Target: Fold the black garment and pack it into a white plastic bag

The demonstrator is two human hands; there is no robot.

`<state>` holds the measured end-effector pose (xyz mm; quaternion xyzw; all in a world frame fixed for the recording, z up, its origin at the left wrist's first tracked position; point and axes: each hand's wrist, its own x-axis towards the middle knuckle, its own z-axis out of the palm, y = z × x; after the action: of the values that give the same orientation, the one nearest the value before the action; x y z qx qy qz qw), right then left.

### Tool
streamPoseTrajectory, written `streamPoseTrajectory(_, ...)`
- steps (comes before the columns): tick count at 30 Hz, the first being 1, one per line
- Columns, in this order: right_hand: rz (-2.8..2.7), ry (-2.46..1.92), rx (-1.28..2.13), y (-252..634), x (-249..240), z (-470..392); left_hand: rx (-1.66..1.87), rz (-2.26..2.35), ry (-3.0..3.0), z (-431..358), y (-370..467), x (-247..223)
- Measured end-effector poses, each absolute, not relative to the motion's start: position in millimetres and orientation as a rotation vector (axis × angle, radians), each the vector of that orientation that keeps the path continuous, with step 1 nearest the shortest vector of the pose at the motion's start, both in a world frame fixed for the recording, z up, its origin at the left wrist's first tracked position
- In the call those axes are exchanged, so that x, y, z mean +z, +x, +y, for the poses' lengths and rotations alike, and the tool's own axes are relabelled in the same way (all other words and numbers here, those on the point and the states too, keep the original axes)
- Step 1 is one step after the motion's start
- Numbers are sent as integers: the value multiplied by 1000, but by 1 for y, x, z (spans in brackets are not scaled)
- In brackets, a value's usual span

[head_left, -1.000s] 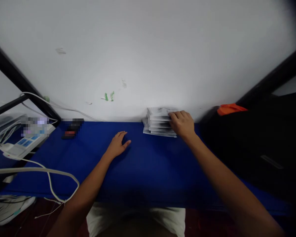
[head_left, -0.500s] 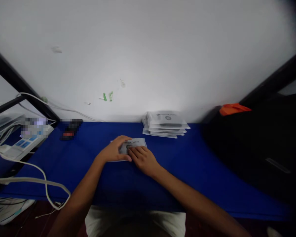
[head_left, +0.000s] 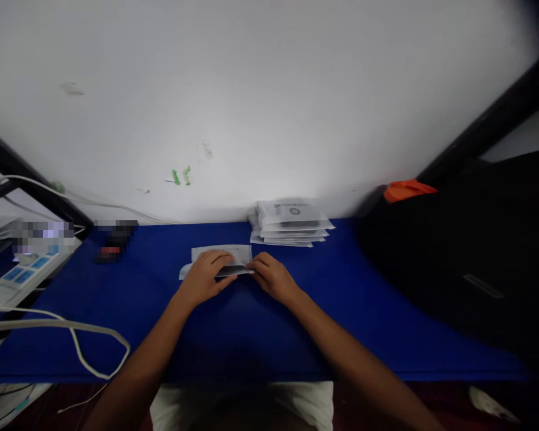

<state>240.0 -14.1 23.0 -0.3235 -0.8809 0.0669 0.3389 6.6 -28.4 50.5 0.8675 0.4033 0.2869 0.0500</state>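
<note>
The pale packet point(head_left: 241, 255) lies on the blue tabletop point(head_left: 166, 242), partly covered by the left hand point(head_left: 213, 278), whose thumb and fingers are spread apart over its left part. The right hand point(head_left: 260, 272) pinches its near right corner with bent fingers. Beyond and to the right, a stack of similar packets point(head_left: 295, 218) sits near the white wall point(head_left: 269, 90), which bears 2 green marks point(head_left: 187, 175). Farther right is a large black item point(head_left: 431, 257) with an orange piece point(head_left: 408, 190) at its top. To the left are a pixelated dark object point(head_left: 124, 233), a white power strip point(head_left: 31, 276) and a looped white cable point(head_left: 96, 330).
</note>
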Motion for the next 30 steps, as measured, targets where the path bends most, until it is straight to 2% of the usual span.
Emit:
streamPoseTrajectory(6, -2248, -706, 110, 230, 18, -21, 1095, 1125, 2743, -43, 35, 49)
streamPoseTrajectory(18, -2265, -725, 135, 225, 24, -22, 1008, 1250, 2853, -44, 37, 53)
streamPoseTrajectory(30, -1878, -906, 240, 254, 42, -2, 1225, 1693, 2713, -18, -31, 69)
